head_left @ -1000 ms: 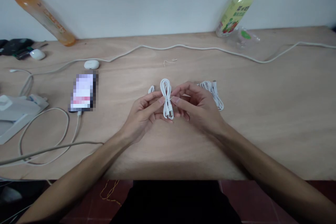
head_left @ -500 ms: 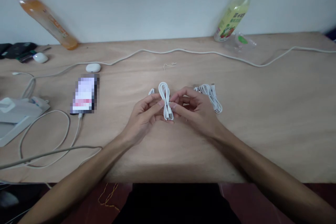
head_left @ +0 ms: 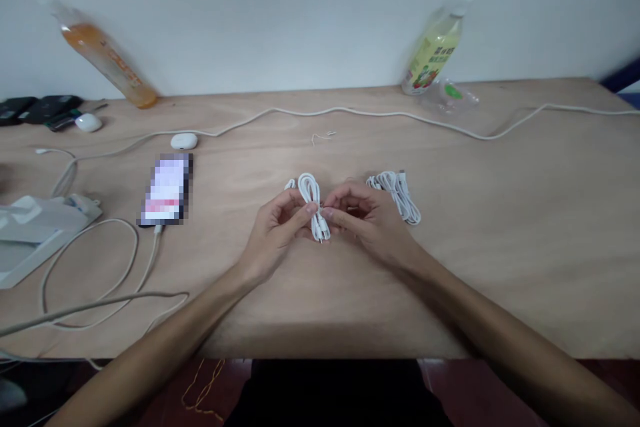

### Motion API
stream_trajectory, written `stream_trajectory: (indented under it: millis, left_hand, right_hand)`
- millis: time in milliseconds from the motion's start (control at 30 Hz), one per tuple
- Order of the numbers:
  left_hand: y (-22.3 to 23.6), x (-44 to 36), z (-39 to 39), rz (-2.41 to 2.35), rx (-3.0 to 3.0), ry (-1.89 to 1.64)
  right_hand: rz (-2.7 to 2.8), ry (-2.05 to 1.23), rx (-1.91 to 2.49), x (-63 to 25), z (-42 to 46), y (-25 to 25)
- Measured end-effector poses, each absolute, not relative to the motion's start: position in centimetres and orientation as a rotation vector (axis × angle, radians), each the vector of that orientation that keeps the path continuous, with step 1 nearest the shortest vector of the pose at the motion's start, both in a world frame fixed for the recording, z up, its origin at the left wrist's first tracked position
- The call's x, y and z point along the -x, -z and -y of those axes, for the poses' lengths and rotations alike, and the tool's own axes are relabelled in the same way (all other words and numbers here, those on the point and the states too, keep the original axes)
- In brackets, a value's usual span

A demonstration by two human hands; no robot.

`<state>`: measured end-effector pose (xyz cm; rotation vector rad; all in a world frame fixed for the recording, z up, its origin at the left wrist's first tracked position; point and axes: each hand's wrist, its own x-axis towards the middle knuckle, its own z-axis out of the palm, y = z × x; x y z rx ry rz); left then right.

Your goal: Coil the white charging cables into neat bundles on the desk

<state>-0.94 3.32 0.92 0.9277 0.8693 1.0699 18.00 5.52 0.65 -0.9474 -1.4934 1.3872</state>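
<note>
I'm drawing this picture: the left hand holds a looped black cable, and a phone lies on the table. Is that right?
Not quite: the looped cable is white, not black, as the head view shows. The left hand does hold it, and the phone lies on the table.

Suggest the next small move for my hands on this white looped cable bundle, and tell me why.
Probably a small twist by the right hand at the narrow waist of the white looped cable bundle: its thumb and forefinger are at that waist, while the left hand steadies the bundle from the other side. How firmly the waist is bound is too small to tell.
</note>
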Motion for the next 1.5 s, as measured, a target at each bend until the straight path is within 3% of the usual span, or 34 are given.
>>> stream_trajectory:
  millis: [200,767,1133,1500]
  left_hand:
    - [-1.6,1.0,-3.3,-0.865,-0.910,-1.005]
    - [-1.3,1.2,-3.1,-0.936,-0.924,-1.062]
    - [-1.1,1.0,-3.0,-0.966,-1.012,-1.113]
    - [-1.8,1.0,-3.0,-1.073,-1.088,-1.107]
  right_hand:
    - [1.485,-1.473,0.884,-17.8,-5.3,-1.1]
    - [1.775,-0.727,0.767,-18.3,-4.9,-0.5]
    - [1.793,-0.644,0.889,-17.6,-4.2,-0.2]
    - [1.967,-0.357,0.797,-17.9,-4.5,0.6]
